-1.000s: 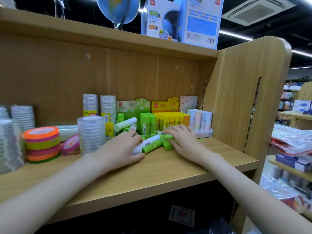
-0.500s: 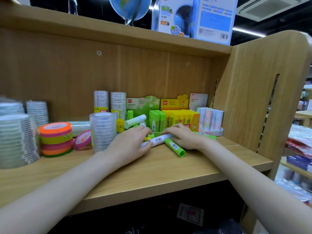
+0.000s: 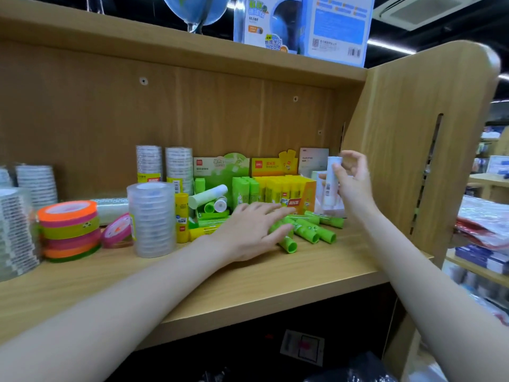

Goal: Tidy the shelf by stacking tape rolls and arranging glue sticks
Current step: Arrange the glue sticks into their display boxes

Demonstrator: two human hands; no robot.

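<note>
My right hand holds a white glue stick upright in the air, above the white display box at the shelf's right end. My left hand lies flat with straight fingers over several loose green glue sticks on the shelf board. Behind them stand a green display box and a yellow display box of glue sticks. A stack of clear tape rolls and a stack of coloured tape rolls stand to the left.
Taller stacks of clear tape stand against the back panel, more at the far left. A pink tape roll leans beside the coloured stack. The shelf's wooden side wall rises at the right. Globe boxes sit on the upper shelf.
My right hand has lifted a white glue stick off the shelf and raised it to the right. My left hand has slid right over the loose green sticks.
</note>
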